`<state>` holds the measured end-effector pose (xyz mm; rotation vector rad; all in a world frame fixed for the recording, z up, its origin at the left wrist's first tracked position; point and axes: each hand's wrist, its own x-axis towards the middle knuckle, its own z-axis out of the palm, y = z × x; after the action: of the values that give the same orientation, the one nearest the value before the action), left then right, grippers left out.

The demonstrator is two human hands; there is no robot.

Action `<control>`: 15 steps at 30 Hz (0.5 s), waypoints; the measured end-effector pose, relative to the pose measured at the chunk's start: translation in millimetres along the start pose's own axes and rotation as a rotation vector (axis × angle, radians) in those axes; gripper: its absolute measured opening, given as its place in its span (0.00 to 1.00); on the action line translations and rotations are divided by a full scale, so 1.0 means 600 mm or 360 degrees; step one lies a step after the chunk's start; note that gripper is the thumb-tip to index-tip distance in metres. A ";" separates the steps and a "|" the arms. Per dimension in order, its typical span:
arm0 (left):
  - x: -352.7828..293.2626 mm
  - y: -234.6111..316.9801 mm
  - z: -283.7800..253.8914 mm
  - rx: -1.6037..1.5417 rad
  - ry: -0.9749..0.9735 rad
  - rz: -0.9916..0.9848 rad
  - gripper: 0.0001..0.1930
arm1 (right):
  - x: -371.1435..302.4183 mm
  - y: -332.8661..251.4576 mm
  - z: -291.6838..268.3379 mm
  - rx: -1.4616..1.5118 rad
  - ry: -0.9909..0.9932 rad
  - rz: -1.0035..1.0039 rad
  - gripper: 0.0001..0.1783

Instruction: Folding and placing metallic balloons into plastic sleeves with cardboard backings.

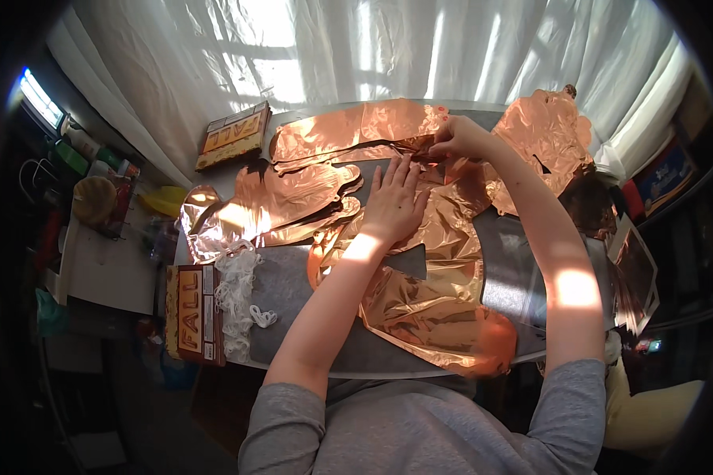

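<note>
A flat, uninflated copper foil balloon (pixel 420 309) with a triangular gap in its middle lies creased across the table in front of me. On its upper part rests my left hand (pixel 394 204), palm down with fingers stretched out. Just beyond and to the right, my right hand (pixel 463 138) has its fingers pinched together at the foil's far edge, where a long copper foil piece (pixel 356 127) also lies. The fingertips are partly hidden, so exactly which layer they grip is hard to make out.
More flat copper foil balloons lie left (pixel 285 202) and far right (pixel 543 142). Printed orange-brown packages sit at the far left (pixel 234 136) and near left (pixel 192 313), beside a heap of white string (pixel 236 289). A white curtain (pixel 388 47) hangs behind the grey table (pixel 289 289).
</note>
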<state>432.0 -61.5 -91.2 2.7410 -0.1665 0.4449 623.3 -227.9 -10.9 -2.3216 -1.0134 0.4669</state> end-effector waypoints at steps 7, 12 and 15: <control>0.003 0.014 -0.003 -0.0044 -0.0016 -0.0019 0.33 | 0.095 -0.012 -0.074 -0.0417 0.1012 -0.0157 0.15; 0.025 0.052 0.017 -0.0060 -0.0018 0.0064 0.31 | 0.087 -0.096 -0.319 -0.0744 0.2400 -0.0200 0.12; -0.008 -0.008 -0.009 -0.0025 -0.0020 -0.0096 0.31 | 0.012 -0.348 -0.310 -0.0267 0.2535 -0.0906 0.11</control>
<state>427.1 -54.9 -89.5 2.7256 -0.0897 0.4080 606.7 -171.4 262.7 -1.5457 -0.7073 -1.4788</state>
